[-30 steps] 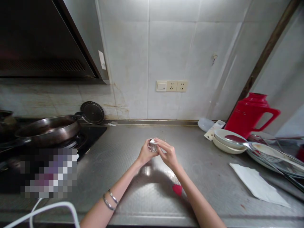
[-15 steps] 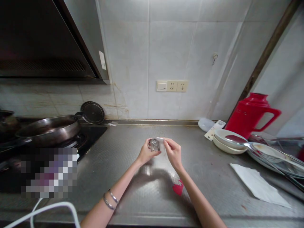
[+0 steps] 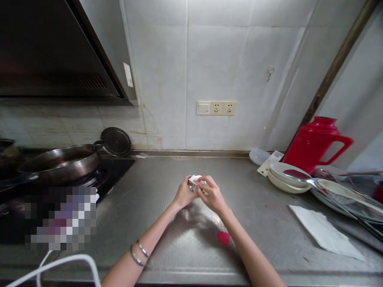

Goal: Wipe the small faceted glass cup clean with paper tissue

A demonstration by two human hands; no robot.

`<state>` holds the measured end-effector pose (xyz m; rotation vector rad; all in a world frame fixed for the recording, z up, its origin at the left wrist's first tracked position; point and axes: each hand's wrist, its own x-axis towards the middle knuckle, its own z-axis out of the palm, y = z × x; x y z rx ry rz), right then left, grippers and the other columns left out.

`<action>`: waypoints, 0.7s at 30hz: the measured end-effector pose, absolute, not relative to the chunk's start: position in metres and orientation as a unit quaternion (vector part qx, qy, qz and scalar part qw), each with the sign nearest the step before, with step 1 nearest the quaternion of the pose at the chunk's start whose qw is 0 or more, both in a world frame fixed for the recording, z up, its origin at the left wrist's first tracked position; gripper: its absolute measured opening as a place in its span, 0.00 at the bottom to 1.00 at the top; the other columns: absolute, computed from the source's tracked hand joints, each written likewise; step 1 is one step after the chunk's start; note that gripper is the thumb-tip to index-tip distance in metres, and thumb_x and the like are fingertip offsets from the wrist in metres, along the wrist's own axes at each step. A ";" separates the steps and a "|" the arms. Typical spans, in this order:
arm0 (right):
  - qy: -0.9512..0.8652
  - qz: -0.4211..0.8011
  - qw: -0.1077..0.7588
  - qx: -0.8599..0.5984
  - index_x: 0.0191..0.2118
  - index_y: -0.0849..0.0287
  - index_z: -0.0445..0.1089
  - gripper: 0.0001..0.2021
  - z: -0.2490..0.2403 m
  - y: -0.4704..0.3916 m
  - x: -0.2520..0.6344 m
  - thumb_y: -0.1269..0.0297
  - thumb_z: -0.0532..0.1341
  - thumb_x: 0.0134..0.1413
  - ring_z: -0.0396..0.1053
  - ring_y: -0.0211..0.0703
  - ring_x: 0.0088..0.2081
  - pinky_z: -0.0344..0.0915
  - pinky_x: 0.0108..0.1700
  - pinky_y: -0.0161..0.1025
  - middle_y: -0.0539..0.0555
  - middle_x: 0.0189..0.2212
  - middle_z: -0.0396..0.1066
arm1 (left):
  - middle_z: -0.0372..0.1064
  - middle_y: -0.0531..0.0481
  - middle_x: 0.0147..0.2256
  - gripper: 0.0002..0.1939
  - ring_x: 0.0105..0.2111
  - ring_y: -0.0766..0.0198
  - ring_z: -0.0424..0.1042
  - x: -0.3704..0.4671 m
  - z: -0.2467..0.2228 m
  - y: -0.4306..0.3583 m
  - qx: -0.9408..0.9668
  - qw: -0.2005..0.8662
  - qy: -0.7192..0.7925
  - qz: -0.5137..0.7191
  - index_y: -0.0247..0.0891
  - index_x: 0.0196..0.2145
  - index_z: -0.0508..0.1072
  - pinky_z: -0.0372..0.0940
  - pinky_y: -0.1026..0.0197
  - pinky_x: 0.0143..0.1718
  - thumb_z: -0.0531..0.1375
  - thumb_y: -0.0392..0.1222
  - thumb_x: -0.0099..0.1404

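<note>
My left hand (image 3: 183, 192), with two silver bracelets on its wrist, is closed around a small clear glass-like container (image 3: 193, 186), largely hidden by fingers. My right hand (image 3: 212, 194) pinches a white tissue (image 3: 196, 178) and presses it over the top of the container. Both hands meet above the metal countertop (image 3: 167, 255). Close to my right forearm, a small red piece (image 3: 223, 238) with a jagged edge lies on the counter.
At left, a steel pan (image 3: 61, 163) sits on the black stove beside a dark round lid (image 3: 116, 141). To the right are a red thermos (image 3: 314, 141), stacked bowls (image 3: 289, 185), plates with utensils and a white paper towel (image 3: 326, 235). A white cable (image 3: 68, 259) loops at lower left.
My right hand has brought the tissue from the container's right side up over its top, moving slightly left. My left hand keeps its hold in nearly the same place.
</note>
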<state>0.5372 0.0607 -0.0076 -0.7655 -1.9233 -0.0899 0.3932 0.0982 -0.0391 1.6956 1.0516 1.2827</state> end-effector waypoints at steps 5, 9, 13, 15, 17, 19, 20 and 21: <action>-0.825 -0.034 0.481 -0.293 0.45 0.53 0.74 0.14 -0.005 0.058 0.536 0.71 0.55 0.58 0.66 0.45 0.36 0.67 0.38 0.44 0.57 0.36 0.69 | 0.74 0.48 0.35 0.28 0.33 0.60 0.73 0.390 -0.039 0.099 0.647 0.366 0.453 0.492 0.36 0.45 0.67 0.66 0.62 0.32 0.69 0.40 0.46; -0.826 -0.003 0.489 -0.280 0.40 0.54 0.76 0.12 -0.004 0.055 0.532 0.69 0.56 0.58 0.66 0.45 0.36 0.67 0.39 0.44 0.56 0.34 0.70 | 0.74 0.48 0.35 0.27 0.31 0.61 0.72 0.387 -0.034 0.098 0.634 0.387 0.457 0.489 0.36 0.44 0.66 0.66 0.65 0.27 0.68 0.37 0.44; -0.801 0.060 0.520 -0.289 0.36 0.54 0.77 0.10 -0.004 0.055 0.532 0.66 0.56 0.58 0.68 0.43 0.35 0.67 0.38 0.41 0.55 0.33 0.71 | 0.73 0.49 0.33 0.28 0.26 0.64 0.71 0.386 -0.031 0.101 0.606 0.447 0.446 0.483 0.36 0.42 0.64 0.64 0.67 0.19 0.69 0.40 0.44; -0.754 0.087 0.563 -0.327 0.33 0.55 0.77 0.10 -0.003 0.057 0.535 0.64 0.57 0.58 0.69 0.43 0.35 0.66 0.38 0.39 0.55 0.32 0.71 | 0.72 0.48 0.34 0.29 0.25 0.64 0.71 0.387 -0.030 0.101 0.589 0.474 0.442 0.483 0.36 0.42 0.64 0.64 0.67 0.16 0.70 0.44 0.44; -0.687 0.096 0.609 -0.384 0.31 0.57 0.76 0.11 -0.003 0.060 0.540 0.63 0.57 0.58 0.69 0.43 0.34 0.65 0.38 0.38 0.54 0.32 0.71 | 0.72 0.47 0.35 0.31 0.25 0.65 0.71 0.388 -0.028 0.099 0.576 0.486 0.446 0.483 0.36 0.42 0.64 0.64 0.67 0.16 0.71 0.46 0.44; -0.631 0.093 0.638 -0.431 0.30 0.58 0.76 0.12 -0.002 0.063 0.545 0.62 0.57 0.58 0.69 0.43 0.35 0.64 0.38 0.38 0.55 0.31 0.71 | 0.72 0.47 0.35 0.32 0.24 0.65 0.72 0.390 -0.024 0.096 0.571 0.500 0.443 0.477 0.36 0.43 0.63 0.65 0.67 0.16 0.72 0.47 0.43; -0.618 0.092 0.643 -0.442 0.30 0.58 0.76 0.13 -0.002 0.065 0.546 0.61 0.57 0.58 0.69 0.43 0.35 0.64 0.38 0.38 0.55 0.32 0.71 | 0.72 0.47 0.35 0.33 0.25 0.65 0.72 0.391 -0.022 0.094 0.570 0.509 0.438 0.473 0.36 0.43 0.63 0.65 0.67 0.16 0.72 0.46 0.43; -0.617 0.096 0.641 -0.445 0.30 0.58 0.76 0.13 -0.002 0.066 0.547 0.61 0.57 0.58 0.69 0.43 0.35 0.64 0.38 0.38 0.55 0.32 0.71 | 0.71 0.47 0.35 0.33 0.25 0.65 0.72 0.391 -0.020 0.091 0.570 0.520 0.429 0.470 0.36 0.44 0.63 0.66 0.67 0.17 0.72 0.46 0.43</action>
